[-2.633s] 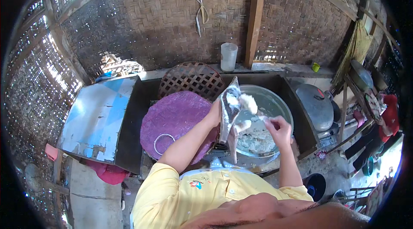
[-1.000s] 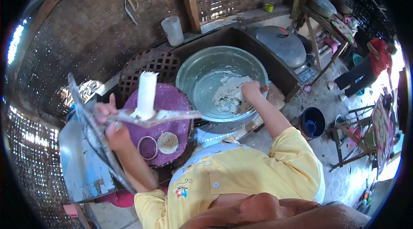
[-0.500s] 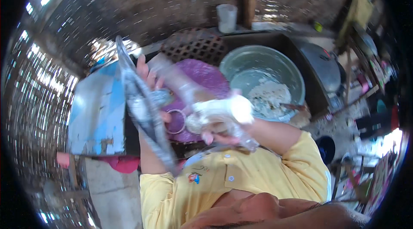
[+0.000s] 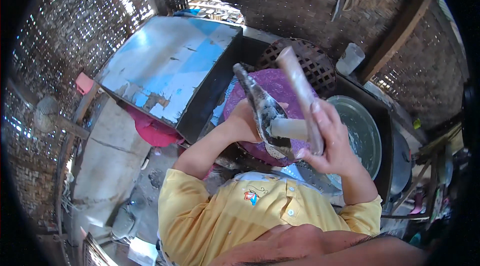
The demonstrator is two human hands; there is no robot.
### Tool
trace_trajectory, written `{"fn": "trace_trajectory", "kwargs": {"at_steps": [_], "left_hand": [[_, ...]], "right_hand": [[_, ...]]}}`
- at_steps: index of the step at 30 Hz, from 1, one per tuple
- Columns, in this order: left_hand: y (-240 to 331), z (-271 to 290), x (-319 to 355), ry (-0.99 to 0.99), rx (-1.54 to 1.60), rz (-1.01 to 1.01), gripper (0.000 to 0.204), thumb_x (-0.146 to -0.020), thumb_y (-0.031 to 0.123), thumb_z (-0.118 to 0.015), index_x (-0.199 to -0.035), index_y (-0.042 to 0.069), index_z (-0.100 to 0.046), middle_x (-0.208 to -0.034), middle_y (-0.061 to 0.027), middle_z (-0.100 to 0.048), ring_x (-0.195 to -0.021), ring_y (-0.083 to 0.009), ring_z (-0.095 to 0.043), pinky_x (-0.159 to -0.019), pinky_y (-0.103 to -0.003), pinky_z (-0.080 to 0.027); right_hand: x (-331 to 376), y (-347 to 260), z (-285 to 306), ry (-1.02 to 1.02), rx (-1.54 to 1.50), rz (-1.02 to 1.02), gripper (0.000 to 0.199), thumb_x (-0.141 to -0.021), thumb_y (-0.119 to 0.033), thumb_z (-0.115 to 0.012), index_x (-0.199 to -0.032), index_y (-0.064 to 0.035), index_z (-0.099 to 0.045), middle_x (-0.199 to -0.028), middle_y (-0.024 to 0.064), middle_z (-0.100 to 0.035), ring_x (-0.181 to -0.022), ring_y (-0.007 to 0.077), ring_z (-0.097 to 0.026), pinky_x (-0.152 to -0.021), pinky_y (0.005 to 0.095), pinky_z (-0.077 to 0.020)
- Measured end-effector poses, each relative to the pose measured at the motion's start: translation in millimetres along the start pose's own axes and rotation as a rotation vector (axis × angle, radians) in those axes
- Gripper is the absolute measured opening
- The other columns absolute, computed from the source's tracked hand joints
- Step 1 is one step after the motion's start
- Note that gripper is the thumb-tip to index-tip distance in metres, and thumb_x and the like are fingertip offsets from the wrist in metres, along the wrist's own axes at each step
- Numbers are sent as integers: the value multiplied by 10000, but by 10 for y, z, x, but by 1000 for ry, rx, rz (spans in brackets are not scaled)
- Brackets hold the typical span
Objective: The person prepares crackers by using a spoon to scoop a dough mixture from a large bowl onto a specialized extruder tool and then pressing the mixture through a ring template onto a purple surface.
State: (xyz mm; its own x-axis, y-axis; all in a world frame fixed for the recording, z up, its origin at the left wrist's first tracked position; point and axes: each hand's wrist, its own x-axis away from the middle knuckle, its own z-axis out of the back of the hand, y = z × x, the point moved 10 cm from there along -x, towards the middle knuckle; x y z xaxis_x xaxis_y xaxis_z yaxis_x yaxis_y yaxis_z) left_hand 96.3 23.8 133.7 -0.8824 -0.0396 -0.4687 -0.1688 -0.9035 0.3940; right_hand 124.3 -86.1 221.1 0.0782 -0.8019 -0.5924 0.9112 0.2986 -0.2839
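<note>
Over a round purple tray (image 4: 231, 97), both my hands hold parts of what looks like a wooden hand press. My left hand (image 4: 244, 120) grips the dark, long lower part (image 4: 257, 100) from beneath, its surface smeared with white paste and its fingers mostly hidden. My right hand (image 4: 334, 138) is closed round the pale upper part (image 4: 299, 78), a long bar with a thick round plunger (image 4: 290, 129) sticking out sideways. The plunger's end meets the smeared middle of the dark part; how deep it sits, I cannot tell. Both parts stand tilted.
Right of my right hand stands a green basin (image 4: 376, 122). Behind the tray lean a woven basket (image 4: 315, 61) and a translucent cup (image 4: 351, 59). A worn blue-and-white box top (image 4: 170, 61) rises at the left, beside a dark gap. A lidded pot (image 4: 400, 161) stands at far right.
The view has swung toward the right. The two press parts, apart and blurred before, now meet at the plunger. The white-coated plunger end no longer shows.
</note>
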Motion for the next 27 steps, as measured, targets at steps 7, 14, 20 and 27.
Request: {"fn": "trace_trajectory", "kwargs": {"at_steps": [7,14,20,27], "left_hand": [[-151,-162,87,51,115,50,528,-586,397,-700,-1034,150,-570,-1006,-70,-591,-973,-253,-538,-881,-366,-386],[-486,-162,148,192,148,133,456,-678,309,-658,-1070,102,-552,-1000,-77,-602,-946,-238,-561,-837,-324,-436],[-503,164,-82,9,1619,-201,1024,-519,37,-715,-1374,80,-153,-1399,-151,-218,-1276,-282,-260,-1039,-400,-209],[-297,786,-217,158,1867,-468,964,-501,-23,-620,-1363,81,-201,-1311,-132,-346,-1280,-318,-250,-1029,-420,-247]], "right_hand": [[-20,-30,-432,-67,33,-37,669,-647,-308,-715,-1223,-120,-433,-1131,215,-423,-921,371,-543,-692,388,-497],[105,730,-606,-84,-408,-205,929,-660,-575,-622,-1316,-25,-262,-1272,217,-341,-1127,367,-399,-941,424,-321],[1036,899,-1294,-634,-1509,-826,927,-656,-550,-637,-1313,-13,-262,-1253,178,-387,-1130,305,-410,-928,416,-324],[951,647,-1174,-911,-1543,-901,1149,-559,-812,-454,-1255,87,-293,-1108,228,-493,-999,307,-508,-849,421,-392]]}}
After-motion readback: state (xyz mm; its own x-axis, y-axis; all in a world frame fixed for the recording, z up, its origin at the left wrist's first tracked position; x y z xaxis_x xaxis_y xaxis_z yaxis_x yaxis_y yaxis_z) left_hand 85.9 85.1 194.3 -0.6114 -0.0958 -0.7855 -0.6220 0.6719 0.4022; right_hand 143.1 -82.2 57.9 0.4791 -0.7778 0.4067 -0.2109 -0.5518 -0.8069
